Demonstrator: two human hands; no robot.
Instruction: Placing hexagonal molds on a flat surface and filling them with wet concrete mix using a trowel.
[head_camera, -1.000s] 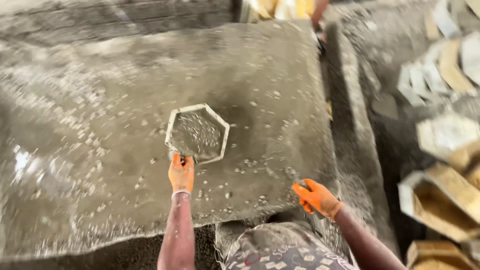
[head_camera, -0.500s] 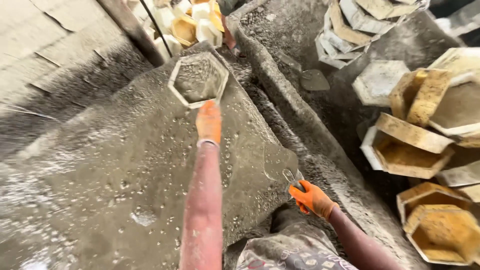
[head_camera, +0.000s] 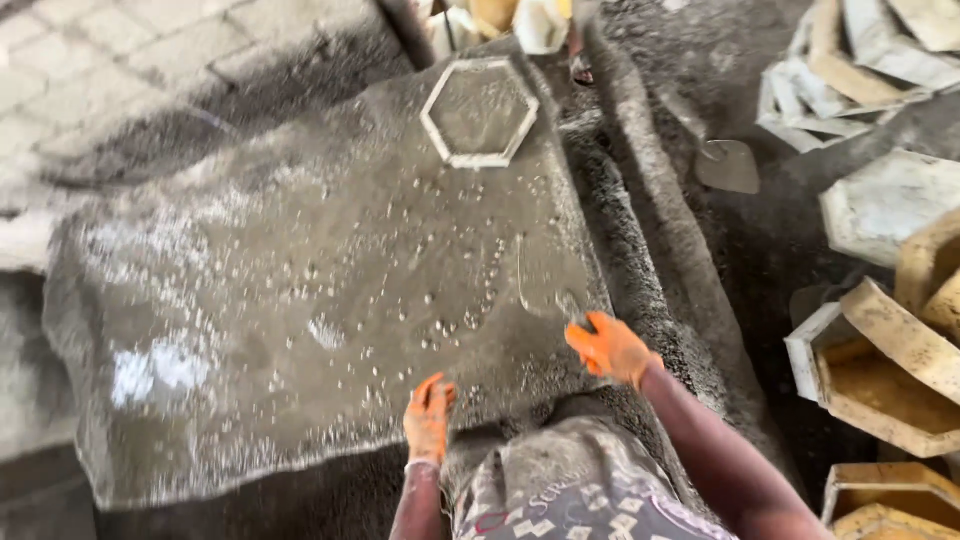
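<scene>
Wet grey slab (head_camera: 300, 320) fills the middle of the frame, slick and pebbled. Stacked hexagonal moulds (head_camera: 880, 360) crowd the right edge. Upper centre, one filled hexagonal mould (head_camera: 480, 112) sits flat on the slab's far end — well apart from both hands, straight up-frame from them. Right hand (head_camera: 610, 348), orange-gloved, rests at the slab's near right edge, fingers curled together around something thin I can't make out. Left hand (head_camera: 428, 420) hovers at the near edge, fingers loosely together, holding nothing — neither hand is clearly nearer.
</scene>
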